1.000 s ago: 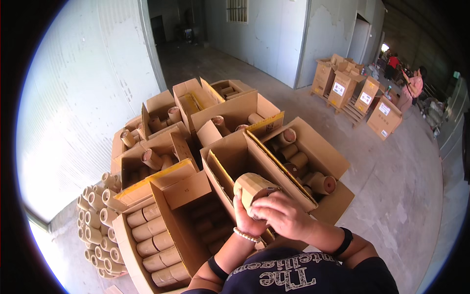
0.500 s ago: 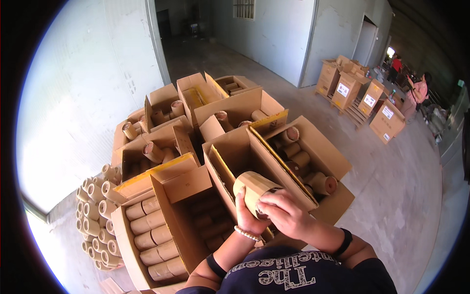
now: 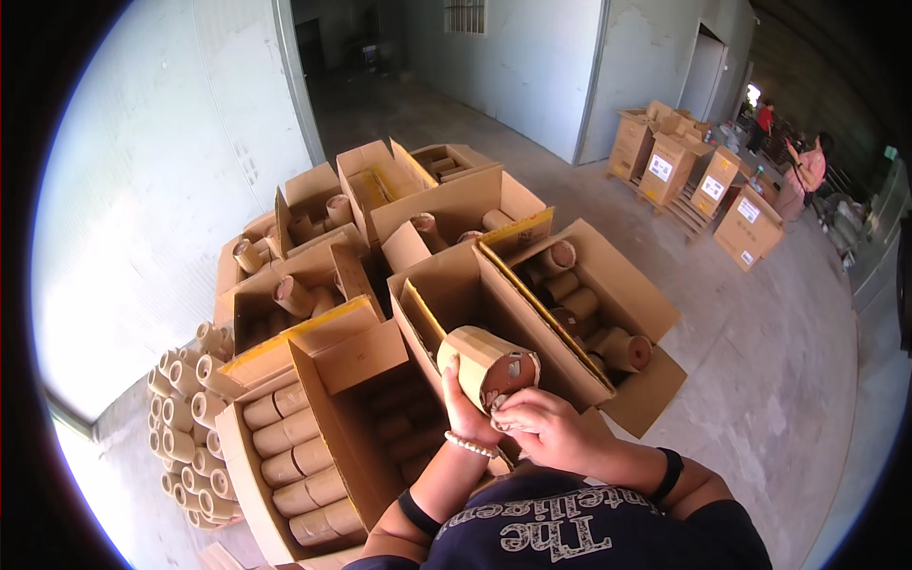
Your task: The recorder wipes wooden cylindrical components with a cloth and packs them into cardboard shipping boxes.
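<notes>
A thick cardboard tube point(image 3: 478, 359) with a reddish-brown end plug point(image 3: 508, 378) is tilted toward me above an open carton point(image 3: 439, 277). My left hand point(image 3: 466, 412) supports it from the left and below, fingers partly hidden behind it. At the lower rim of the plugged end, my right hand point(image 3: 546, 426) is closed in a pinch. Something pale shows at its fingertips, too small to name. A small light patch sits on the plug's face.
Open cartons crowd around, among them one with rows of tubes point(image 3: 292, 446) at left and one with plugged tubes point(image 3: 627, 351) at right. A stack of hollow tubes point(image 3: 179, 413) stands far left. Cartons on a pallet point(image 3: 686, 211) and two people point(image 3: 809, 169) are farther back.
The tube has turned so its reddish-brown end now shows more fully. My right hand has moved slightly down and left, from over the end to its lower rim.
</notes>
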`<state>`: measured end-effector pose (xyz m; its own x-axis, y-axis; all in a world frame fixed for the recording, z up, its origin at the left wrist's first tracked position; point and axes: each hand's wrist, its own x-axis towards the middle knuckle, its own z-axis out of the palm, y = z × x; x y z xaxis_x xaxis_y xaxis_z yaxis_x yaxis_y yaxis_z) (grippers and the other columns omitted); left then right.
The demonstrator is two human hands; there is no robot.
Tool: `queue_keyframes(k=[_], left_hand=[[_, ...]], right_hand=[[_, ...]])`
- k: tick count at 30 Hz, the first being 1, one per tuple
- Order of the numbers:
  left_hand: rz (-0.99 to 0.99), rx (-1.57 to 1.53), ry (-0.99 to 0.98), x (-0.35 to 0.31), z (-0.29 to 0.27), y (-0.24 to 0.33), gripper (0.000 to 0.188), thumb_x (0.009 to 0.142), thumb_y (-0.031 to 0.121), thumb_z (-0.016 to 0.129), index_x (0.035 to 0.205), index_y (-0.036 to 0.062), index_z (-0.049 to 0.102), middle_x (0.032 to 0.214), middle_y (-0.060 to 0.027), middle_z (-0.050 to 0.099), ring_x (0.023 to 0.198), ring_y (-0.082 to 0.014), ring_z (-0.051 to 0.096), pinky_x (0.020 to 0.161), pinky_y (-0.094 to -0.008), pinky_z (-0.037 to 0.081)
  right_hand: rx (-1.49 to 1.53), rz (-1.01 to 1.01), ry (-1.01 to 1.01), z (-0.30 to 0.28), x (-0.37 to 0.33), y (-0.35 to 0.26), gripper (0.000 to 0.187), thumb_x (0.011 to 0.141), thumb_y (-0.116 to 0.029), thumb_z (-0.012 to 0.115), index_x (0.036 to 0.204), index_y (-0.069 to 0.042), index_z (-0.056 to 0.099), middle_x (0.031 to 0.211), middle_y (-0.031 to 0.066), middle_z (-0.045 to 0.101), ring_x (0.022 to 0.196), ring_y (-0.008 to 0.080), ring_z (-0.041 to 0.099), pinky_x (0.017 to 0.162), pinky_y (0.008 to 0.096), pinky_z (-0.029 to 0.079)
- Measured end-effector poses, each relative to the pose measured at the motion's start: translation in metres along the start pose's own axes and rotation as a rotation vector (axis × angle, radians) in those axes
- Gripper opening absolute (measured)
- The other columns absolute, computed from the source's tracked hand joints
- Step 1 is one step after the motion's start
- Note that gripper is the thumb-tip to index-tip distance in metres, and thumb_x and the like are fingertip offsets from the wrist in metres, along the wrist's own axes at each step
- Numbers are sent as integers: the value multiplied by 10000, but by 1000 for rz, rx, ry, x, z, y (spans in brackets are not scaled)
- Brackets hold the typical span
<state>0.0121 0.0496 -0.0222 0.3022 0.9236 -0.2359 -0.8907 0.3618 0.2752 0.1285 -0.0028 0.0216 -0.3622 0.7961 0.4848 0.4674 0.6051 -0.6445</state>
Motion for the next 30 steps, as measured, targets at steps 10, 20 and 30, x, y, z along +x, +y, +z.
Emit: queue_keyframes(k=[10, 20, 30], left_hand=[[-212, -161, -105, -5, 3, 1, 567, 786, 592, 472, 1122, 141, 538, 1078, -71, 591, 958, -246, 565, 871, -392, 442], [-2, -75, -66, 3, -10, 6, 630, 808, 596, 410, 1208, 113, 470, 1149, -103, 549, 1042, -292, 524, 910, -437, 417], [-89, -189, -21, -3, -21, 24, 574, 771, 568, 480, 1175, 162, 516, 1152, -82, 558, 1046, -285, 524, 885, -464, 427]], right_hand=[[-314, -303, 207, -11, 37, 7, 191, 695, -1, 601, 885, -11, 611, 942, 85, 559, 808, 229, 559, 716, 326, 482], [-69, -20, 17, 2, -4, -2, 227, 695, 42, 590, 911, -30, 591, 850, 91, 536, 769, 270, 568, 702, 361, 485], [618, 252, 20, -26, -23, 20, 230, 787, 21, 612, 1009, 1, 558, 978, 68, 591, 887, 120, 570, 762, 248, 473]])
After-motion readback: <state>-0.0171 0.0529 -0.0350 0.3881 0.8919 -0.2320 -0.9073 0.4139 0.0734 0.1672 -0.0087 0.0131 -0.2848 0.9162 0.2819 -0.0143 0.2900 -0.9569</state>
